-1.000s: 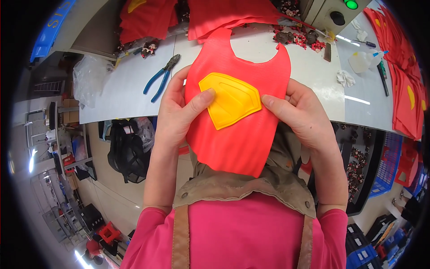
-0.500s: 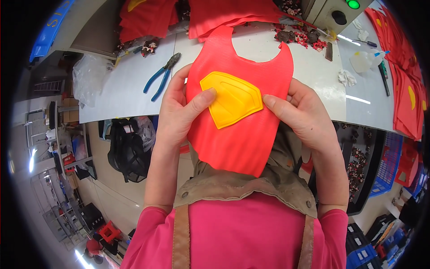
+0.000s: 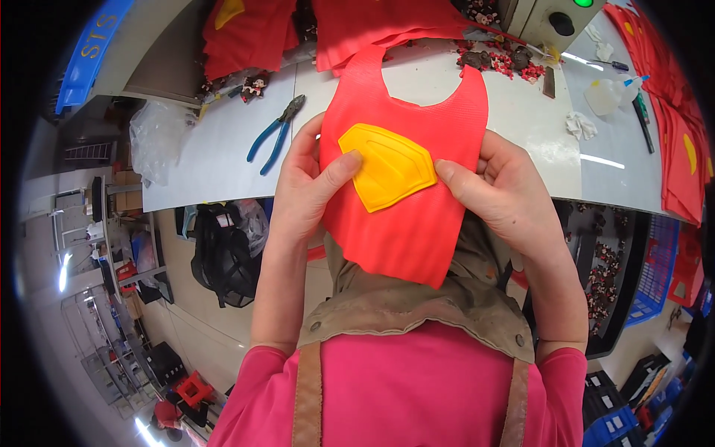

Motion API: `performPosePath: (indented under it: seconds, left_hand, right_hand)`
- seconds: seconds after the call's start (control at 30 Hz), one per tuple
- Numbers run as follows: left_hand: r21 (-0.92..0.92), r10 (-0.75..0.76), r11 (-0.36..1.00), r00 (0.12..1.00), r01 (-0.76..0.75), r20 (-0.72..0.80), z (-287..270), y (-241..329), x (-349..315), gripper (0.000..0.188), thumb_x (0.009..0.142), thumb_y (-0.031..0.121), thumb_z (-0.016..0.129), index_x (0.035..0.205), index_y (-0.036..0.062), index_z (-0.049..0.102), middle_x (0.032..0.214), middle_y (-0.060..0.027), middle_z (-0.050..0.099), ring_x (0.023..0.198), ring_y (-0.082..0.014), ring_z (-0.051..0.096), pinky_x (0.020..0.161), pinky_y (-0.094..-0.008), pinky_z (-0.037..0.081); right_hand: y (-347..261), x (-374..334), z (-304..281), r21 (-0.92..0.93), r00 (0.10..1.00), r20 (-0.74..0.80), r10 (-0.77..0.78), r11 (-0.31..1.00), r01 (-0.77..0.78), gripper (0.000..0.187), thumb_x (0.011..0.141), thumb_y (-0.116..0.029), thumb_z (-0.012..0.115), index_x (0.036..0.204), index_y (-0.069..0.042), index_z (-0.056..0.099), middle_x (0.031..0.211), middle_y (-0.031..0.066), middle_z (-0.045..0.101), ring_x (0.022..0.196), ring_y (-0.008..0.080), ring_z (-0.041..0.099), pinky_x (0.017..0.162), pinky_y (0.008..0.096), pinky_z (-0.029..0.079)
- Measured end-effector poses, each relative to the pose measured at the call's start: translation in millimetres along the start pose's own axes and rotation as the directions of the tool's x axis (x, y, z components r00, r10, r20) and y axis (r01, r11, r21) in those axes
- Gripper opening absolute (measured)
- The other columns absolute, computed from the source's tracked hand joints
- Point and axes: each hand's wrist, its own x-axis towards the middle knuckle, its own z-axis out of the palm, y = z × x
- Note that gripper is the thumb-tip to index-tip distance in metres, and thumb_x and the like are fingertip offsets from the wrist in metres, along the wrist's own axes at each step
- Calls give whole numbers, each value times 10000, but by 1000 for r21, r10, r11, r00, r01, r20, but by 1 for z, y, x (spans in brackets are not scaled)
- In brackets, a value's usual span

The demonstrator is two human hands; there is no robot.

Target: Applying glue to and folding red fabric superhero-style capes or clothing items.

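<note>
The left hand [image 3: 307,179] gripped the left side of a red cape-shaped sheet [image 3: 402,238], its thumb on the edge of a yellow shield-shaped patch [image 3: 391,167]; the right hand [image 3: 503,186] gripped the right side, thumb at the patch's right corner. The sheet hung between them over the near edge of the white table [image 3: 212,171], its lower part in front of the brown apron [image 3: 417,302]. It looked light, thin and pliable — rippled along its bottom edge — with little sign of fragility, while the raised patch seemed thicker and stiffer; the two sides level with the patch looked the best hold, the narrow neck straps likely being floppier. Most fingers were hidden behind the sheet, so how far they reached could not be told, nor how the patch was attached. Farther left lay blue-handled pliers [image 3: 275,134]; beyond the hands, a far red stack [image 3: 387,30] was cut off by the frame, and small figurines [image 3: 514,63] were hard to make out.
</note>
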Motion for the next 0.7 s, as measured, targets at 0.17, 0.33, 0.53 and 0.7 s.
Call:
performPosePath:
  seconds: [0.17, 0.33, 0.53, 0.7]
  left_hand:
    - [34, 29, 999, 1000, -29, 2, 1, 1, -1, 606, 806, 80, 722, 1328, 25, 420, 1263, -92, 533, 1167, -181, 525, 1009, -322, 421]
    - [66, 66, 996, 998, -67, 9, 3, 3, -2, 616, 801, 83, 729, 1330, 22, 421, 1270, -94, 528, 1172, -182, 521, 1011, -323, 420]
    - [59, 39, 997, 999, -40, 18, 1, 0, 1, 614, 807, 92, 725, 1333, 14, 419, 1265, -94, 530, 1169, -185, 521, 1013, -322, 416]
    - [30, -37, 999, 999, 36, 40, -2, -4, 3, 606, 845, 155, 699, 1351, 3, 404, 1279, -101, 527, 1179, -182, 510, 1022, -316, 393]
  right_hand:
    - [0, -1, -2, -15, 1000, -8, -17, 1000, 17, 300, 904, -107, 575, 1142, 71, 538, 1010, 83, 650, 888, 92, 619, 788, 243, 511]
    - [-1, -1, -4, -16, 1000, -11, 0, 1000, 0, 293, 900, -60, 584, 1159, 68, 536, 1060, 74, 643, 927, 87, 607, 840, 240, 499]
    - [2, -3, -3, -29, 999, -24, -38, 999, 38, 289, 910, -115, 562, 1120, 82, 537, 990, 80, 652, 881, 88, 613, 775, 236, 503]
    - [-4, -8, 0, 34, 998, 13, -55, 998, 54, 280, 926, -123, 538, 1109, 89, 542, 975, 68, 649, 869, 70, 593, 768, 225, 482]
